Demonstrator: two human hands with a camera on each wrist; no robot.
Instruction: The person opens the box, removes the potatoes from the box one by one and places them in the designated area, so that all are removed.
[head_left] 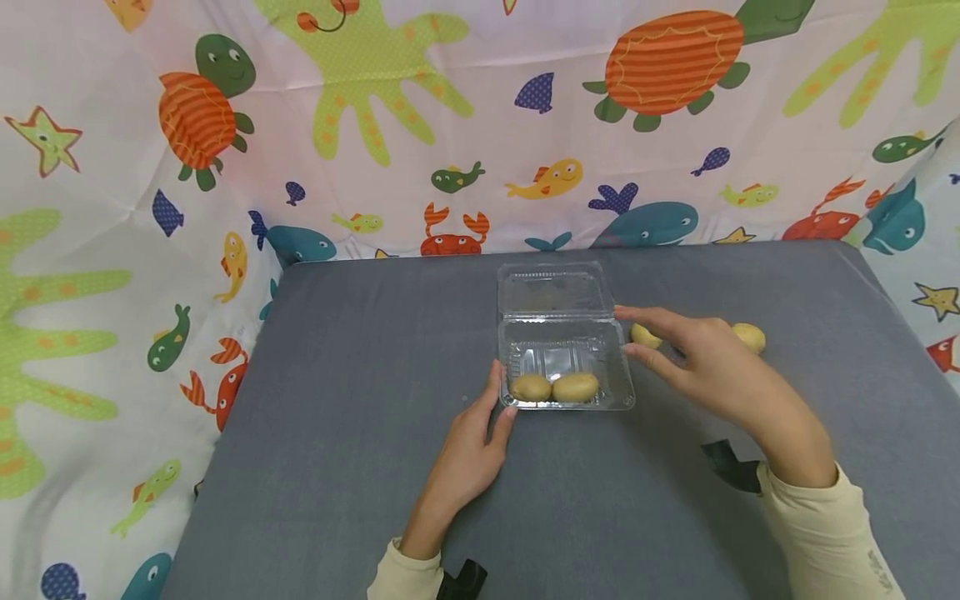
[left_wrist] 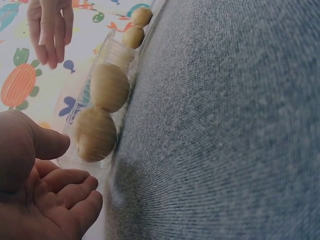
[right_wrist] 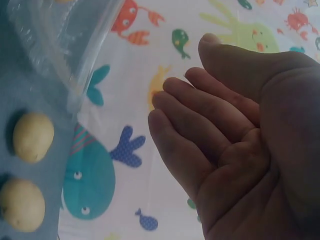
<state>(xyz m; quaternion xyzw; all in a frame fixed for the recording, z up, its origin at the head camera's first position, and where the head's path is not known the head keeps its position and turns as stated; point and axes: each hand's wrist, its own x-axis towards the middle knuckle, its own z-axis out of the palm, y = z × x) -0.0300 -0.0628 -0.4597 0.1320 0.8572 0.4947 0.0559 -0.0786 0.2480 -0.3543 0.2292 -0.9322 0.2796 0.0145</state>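
Note:
A clear plastic clamshell box [head_left: 566, 354] lies with its lid [head_left: 555, 290] folded back. Two small potatoes, a left one [head_left: 530, 388] and a right one [head_left: 575, 387], lie side by side along its front wall. My left hand [head_left: 468, 450] touches the box's front left corner, thumb at the front and forefinger along the side. Relaxed fingers [left_wrist: 75, 195] show in the left wrist view. Raised beside the box's right side, my right hand [head_left: 712, 367] has extended fingers [right_wrist: 180, 140] and an empty palm. It partly hides two more potatoes [head_left: 645, 336] [head_left: 748, 337] on the table.
A grey cloth covers the table [head_left: 360, 375]. Behind and along the sides hangs a white curtain [head_left: 420, 125] printed with sea animals. Black straps [head_left: 731, 467] sit at both wrists, by the cream sleeves [head_left: 825, 533].

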